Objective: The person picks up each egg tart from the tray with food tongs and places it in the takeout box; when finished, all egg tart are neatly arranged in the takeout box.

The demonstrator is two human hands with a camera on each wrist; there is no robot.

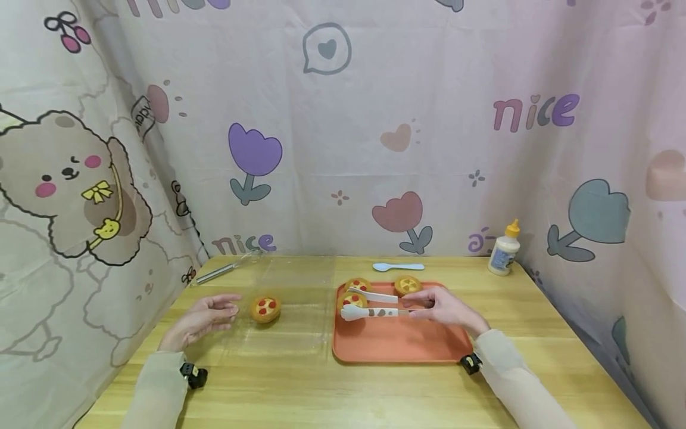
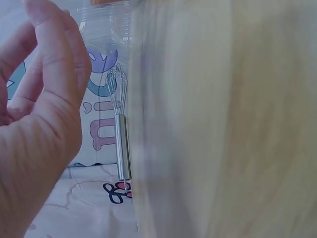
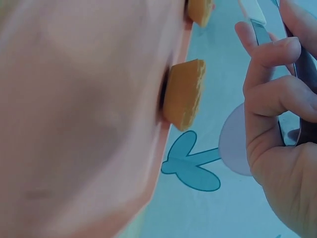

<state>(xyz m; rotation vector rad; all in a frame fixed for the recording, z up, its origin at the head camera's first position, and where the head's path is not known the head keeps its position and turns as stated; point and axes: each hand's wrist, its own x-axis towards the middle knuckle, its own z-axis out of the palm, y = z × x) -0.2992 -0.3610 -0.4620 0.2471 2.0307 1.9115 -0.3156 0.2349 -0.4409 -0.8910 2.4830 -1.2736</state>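
My right hand (image 1: 439,305) holds a pair of tongs (image 1: 383,312) with metal arms and white tips, above the orange tray (image 1: 402,341). The white ends point left, spread apart, by two small toy pizzas (image 1: 351,302) at the tray's left side; whether they touch one cannot be made out. Another toy pizza (image 1: 408,285) sits at the tray's back edge, close to the fingers. To the left, a toy pizza with red dots (image 1: 265,310) lies in a clear plastic box (image 1: 305,342). Beside that box's left edge hovers my left hand (image 1: 206,319), fingers loosely bent, holding nothing.
A whisk (image 1: 217,273) lies at the table's back left, behind the clear box. Behind the tray is a light blue spoon (image 1: 398,267). A white bottle with a yellow cap (image 1: 504,253) stands at the back right, near the patterned curtain (image 1: 332,137).
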